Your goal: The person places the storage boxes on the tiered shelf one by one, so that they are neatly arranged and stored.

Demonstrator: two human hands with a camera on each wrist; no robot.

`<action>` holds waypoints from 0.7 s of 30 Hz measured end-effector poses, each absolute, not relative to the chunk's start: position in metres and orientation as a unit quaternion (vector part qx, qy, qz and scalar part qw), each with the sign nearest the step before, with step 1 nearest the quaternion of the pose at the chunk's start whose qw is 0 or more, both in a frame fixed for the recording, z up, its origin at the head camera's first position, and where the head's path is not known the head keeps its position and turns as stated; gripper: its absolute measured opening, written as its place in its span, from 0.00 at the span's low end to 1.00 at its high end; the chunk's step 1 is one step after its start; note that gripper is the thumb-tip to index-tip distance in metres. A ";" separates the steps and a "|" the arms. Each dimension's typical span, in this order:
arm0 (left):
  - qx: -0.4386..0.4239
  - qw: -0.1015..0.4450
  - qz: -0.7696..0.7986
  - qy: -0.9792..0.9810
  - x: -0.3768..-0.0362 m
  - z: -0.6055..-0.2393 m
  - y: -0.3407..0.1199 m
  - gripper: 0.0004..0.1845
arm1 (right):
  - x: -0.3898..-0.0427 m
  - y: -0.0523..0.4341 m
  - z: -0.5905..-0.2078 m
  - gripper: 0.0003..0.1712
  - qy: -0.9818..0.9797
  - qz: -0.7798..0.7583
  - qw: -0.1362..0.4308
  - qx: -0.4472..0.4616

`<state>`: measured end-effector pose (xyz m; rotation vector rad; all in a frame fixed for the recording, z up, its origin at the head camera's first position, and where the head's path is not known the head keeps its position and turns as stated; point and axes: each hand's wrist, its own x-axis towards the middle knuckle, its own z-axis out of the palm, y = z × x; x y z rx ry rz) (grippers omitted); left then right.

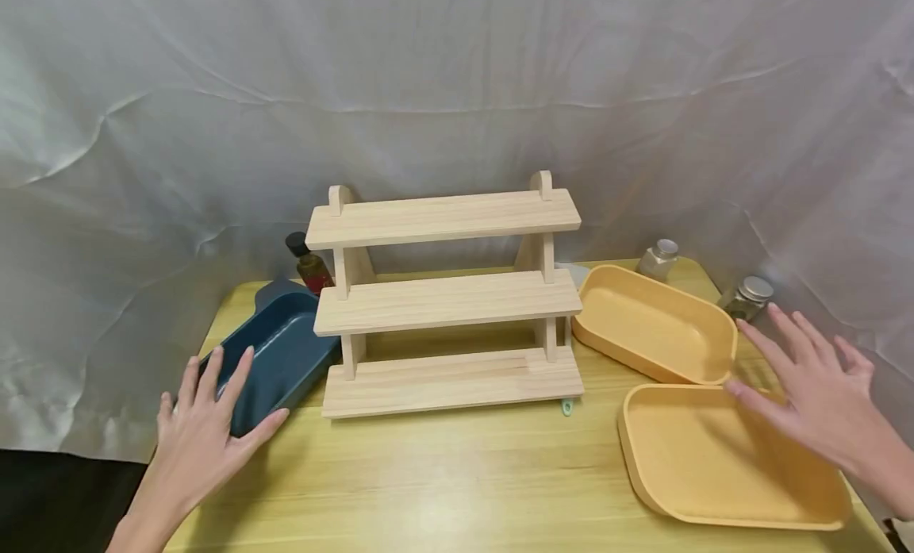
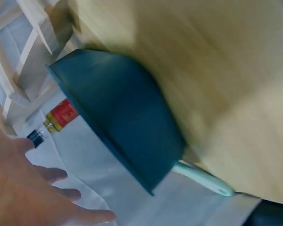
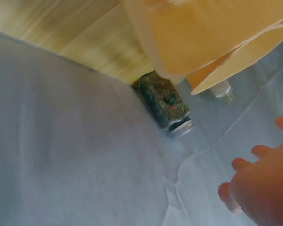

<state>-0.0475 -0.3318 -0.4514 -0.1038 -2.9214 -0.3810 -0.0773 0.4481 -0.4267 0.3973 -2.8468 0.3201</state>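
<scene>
Two yellow trays sit on the tabletop (image 1: 457, 481), the far one (image 1: 653, 323) and the near one (image 1: 721, 462), and one dark blue tray (image 1: 282, 359). One wooden rack (image 1: 446, 299) has three tiers. Two silver-capped jars (at the right rear) (image 1: 658, 259) (image 1: 748, 297); one red-labelled, black-capped bottle (image 1: 309, 265). One small teal piece (image 1: 567, 408). Two hands: left hand (image 1: 203, 434), right hand (image 1: 814, 386).

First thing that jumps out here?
The three-tier wooden shelf standing mid-table, all tiers bare. Two yellow trays lie to its right, with the open right hand over the nearer one. The left hand rests on the blue tub at the shelf's left.
</scene>
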 end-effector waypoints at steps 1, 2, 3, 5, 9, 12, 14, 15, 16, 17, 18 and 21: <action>-0.041 0.102 -0.131 -0.985 -0.051 -0.450 -0.329 0.59 | -0.078 0.448 -0.426 0.53 -0.976 0.121 0.120 0.132; -0.048 0.108 -0.130 -0.984 -0.055 -0.448 -0.327 0.59 | -0.079 0.447 -0.425 0.53 -0.976 0.131 0.117 0.129; -0.054 0.113 -0.131 -0.983 -0.059 -0.447 -0.325 0.59 | -0.081 0.446 -0.424 0.52 -0.975 0.144 0.115 0.126; -0.064 0.124 -0.137 -0.981 -0.065 -0.444 -0.320 0.58 | -0.084 0.445 -0.423 0.51 -0.973 0.162 0.108 0.122; -0.065 0.116 -0.188 -0.973 -0.076 -0.439 -0.309 0.56 | -0.092 0.445 -0.423 0.51 -0.974 0.173 0.098 0.113; -0.059 0.087 -0.282 -0.954 -0.082 -0.433 -0.299 0.51 | -0.097 0.446 -0.424 0.51 -0.975 0.174 0.089 0.106; -0.053 0.071 -0.349 -0.933 -0.087 -0.431 -0.293 0.47 | -0.102 0.447 -0.426 0.50 -0.975 0.181 0.082 0.099; -0.052 0.067 -0.378 -0.922 -0.090 -0.430 -0.289 0.45 | -0.104 0.447 -0.426 0.50 -0.975 0.186 0.078 0.095; -0.050 0.065 -0.401 -0.912 -0.093 -0.429 -0.286 0.44 | -0.106 0.448 -0.427 0.50 -0.974 0.195 0.070 0.091; -0.049 0.064 -0.421 -0.903 -0.096 -0.429 -0.283 0.44 | -0.108 0.449 -0.427 0.51 -0.972 0.208 0.063 0.089; -0.044 0.065 -0.436 -0.896 -0.098 -0.429 -0.279 0.43 | -0.110 0.450 -0.428 0.52 -0.969 0.221 0.059 0.089; -0.033 0.064 -0.477 -0.876 -0.106 -0.432 -0.271 0.44 | -0.116 0.454 -0.429 0.55 -0.962 0.252 0.042 0.099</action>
